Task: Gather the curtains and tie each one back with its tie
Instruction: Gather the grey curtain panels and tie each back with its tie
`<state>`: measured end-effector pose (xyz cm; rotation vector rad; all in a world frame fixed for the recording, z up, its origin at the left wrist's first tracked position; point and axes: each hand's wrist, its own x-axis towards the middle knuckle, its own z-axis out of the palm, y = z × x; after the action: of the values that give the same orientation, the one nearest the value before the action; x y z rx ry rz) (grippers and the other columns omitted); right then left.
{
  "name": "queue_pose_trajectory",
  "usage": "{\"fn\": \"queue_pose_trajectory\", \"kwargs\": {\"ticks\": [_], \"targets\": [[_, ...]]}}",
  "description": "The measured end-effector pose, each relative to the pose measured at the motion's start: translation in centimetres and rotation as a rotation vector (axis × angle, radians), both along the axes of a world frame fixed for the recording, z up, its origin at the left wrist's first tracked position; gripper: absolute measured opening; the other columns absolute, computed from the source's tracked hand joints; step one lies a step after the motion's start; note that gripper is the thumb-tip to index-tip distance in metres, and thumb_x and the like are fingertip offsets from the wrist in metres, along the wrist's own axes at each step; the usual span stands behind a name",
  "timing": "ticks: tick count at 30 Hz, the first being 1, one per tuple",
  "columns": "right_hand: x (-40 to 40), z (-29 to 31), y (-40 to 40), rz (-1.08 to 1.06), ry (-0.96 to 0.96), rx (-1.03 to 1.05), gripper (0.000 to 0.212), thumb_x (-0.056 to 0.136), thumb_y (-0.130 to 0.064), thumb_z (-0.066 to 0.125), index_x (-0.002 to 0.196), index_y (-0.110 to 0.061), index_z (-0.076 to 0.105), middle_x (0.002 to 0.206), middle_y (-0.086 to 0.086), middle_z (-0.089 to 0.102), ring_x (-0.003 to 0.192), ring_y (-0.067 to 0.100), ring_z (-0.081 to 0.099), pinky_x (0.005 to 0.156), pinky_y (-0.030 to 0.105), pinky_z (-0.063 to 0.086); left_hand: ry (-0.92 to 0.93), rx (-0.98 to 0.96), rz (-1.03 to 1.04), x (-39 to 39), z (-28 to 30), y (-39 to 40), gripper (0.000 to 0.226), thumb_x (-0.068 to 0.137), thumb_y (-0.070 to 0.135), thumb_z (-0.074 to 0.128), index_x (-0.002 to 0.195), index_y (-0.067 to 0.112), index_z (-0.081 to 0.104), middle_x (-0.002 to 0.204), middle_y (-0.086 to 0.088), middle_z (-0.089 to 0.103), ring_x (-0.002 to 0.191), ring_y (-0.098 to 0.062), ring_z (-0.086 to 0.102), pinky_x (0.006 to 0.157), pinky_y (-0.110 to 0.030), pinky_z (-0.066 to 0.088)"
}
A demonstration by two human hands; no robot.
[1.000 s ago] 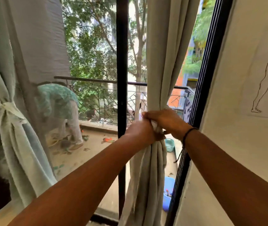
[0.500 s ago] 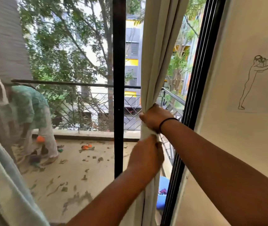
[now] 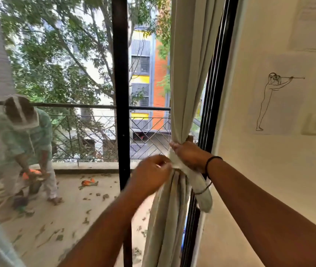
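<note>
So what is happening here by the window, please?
A person is tying back the beige curtain at the window's right side. The right hand grips the gathered curtain, and the left hand pinches the pale tie wrapped around it. One tie end hangs loose below; the knot does not look finished.

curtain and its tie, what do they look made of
Curtain: seemingly a matte beige woven cloth; it hangs in soft folds with no sheen.
Tie: paler, off-white fabric strip, limp and creased where the right hand and left hand hold it; the exact fibre can't be told.
</note>
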<state>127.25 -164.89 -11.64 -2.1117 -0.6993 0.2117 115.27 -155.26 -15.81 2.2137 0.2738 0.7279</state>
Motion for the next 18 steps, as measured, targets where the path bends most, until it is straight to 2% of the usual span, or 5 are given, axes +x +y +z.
{"fn": "queue_pose_trajectory", "kwargs": {"ticks": [4, 6, 11, 15, 18], "targets": [[0.3, -0.3, -1.4, 0.143, -0.021, 0.061, 0.042, 0.097, -0.039, 0.046, 0.126, -0.009, 0.047, 0.116, 0.009, 0.055, 0.103, 0.02, 0.054, 0.095, 0.036, 0.047, 0.36, 0.128, 0.007, 2.1, -1.1, 2.2, 0.144, 0.04, 0.07, 0.078, 0.15, 0.03, -0.007, 0.155, -0.002, 0.026, 0.141, -0.027, 0.023, 0.113, -0.049, 0.025], [0.2, -0.7, -1.4, 0.196, 0.049, 0.131, 0.055, 0.091, -0.043, 0.053, 0.133, -0.009, 0.042, 0.116, 0.009, 0.06, 0.101, 0.022, 0.059, 0.087, 0.035, 0.051, 0.355, 0.06, -0.108, 3.8, -2.3, 0.3, 0.157, 0.031, 0.076, 0.077, 0.149, 0.026, -0.014, 0.157, -0.006, 0.021, 0.141, -0.028, 0.025, 0.114, -0.045, 0.027], [1.4, -1.7, -3.0, 0.197, 0.105, 0.197, 0.067, 0.083, -0.052, 0.06, 0.134, -0.013, 0.04, 0.117, 0.008, 0.062, 0.099, 0.02, 0.061, 0.078, 0.026, 0.051, -0.097, -0.43, -0.268, 7.1, -4.3, -3.5, 0.073, 0.053, 0.018, 0.091, 0.116, 0.013, 0.056, 0.103, -0.003, 0.071, 0.097, -0.02, 0.068, 0.078, -0.036, 0.058], [0.9, -3.9, -6.7, 0.181, -0.048, -0.001, 0.109, 0.046, -0.075, 0.067, 0.132, -0.019, 0.029, 0.117, -0.002, 0.062, 0.104, 0.017, 0.062, 0.091, 0.036, 0.051, -0.165, -0.467, -0.315, 8.0, -4.7, -4.4, 0.045, 0.068, 0.018, 0.067, 0.112, 0.009, 0.062, 0.105, -0.01, 0.071, 0.1, -0.024, 0.067, 0.087, -0.036, 0.054], [1.1, -4.8, -9.7, 0.227, -0.109, -0.235, 0.087, 0.054, -0.064, 0.078, 0.121, -0.024, 0.04, 0.107, -0.005, 0.061, 0.097, 0.015, 0.062, 0.076, 0.027, 0.047, -0.166, -0.471, -0.264, 8.3, -4.6, -4.4, 0.039, 0.05, 0.019, 0.072, 0.086, 0.007, 0.063, 0.073, 0.003, 0.072, 0.07, -0.007, 0.065, 0.064, -0.024, 0.053]]}}
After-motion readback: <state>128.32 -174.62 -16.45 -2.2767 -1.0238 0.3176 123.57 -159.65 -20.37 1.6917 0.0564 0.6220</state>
